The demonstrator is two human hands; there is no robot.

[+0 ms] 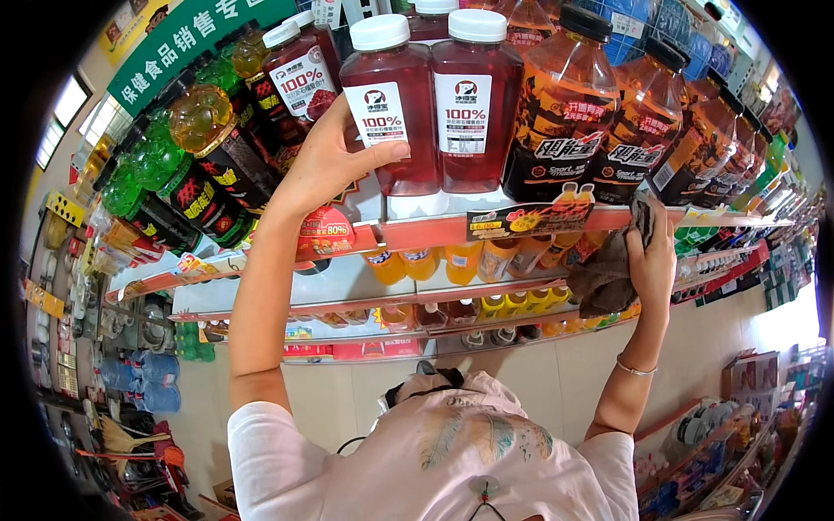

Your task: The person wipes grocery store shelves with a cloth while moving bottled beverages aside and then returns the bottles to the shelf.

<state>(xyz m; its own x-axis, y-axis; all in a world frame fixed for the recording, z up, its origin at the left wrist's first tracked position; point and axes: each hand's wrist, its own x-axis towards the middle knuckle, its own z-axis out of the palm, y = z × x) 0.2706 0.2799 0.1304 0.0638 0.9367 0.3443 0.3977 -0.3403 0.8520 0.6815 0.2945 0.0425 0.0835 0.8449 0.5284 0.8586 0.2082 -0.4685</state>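
Observation:
My left hand (332, 156) is wrapped round a white-capped bottle of dark red juice (420, 156), its thumb across the label. The bottle stands upright on the top shelf (423, 228), touching or nearly touching a second red juice bottle (479, 172) on its right. Against the shelf's front edge, farther right, my right hand (645, 244) holds a crumpled grey-brown cloth (603, 277) that hangs down past the edge. Just behind it stand large black-capped bottles of orange drink (567, 111). A price tag strip (528, 218) is on the shelf front between my hands.
Green-topped bottles (176, 172) and more drinks crowd the shelf at left. Lower shelves hold orange soda bottles (459, 260) and yellow-capped bottles (515, 304). Blue water jugs (153, 381) stand on the floor at left; a low display of goods (704, 443) is at lower right.

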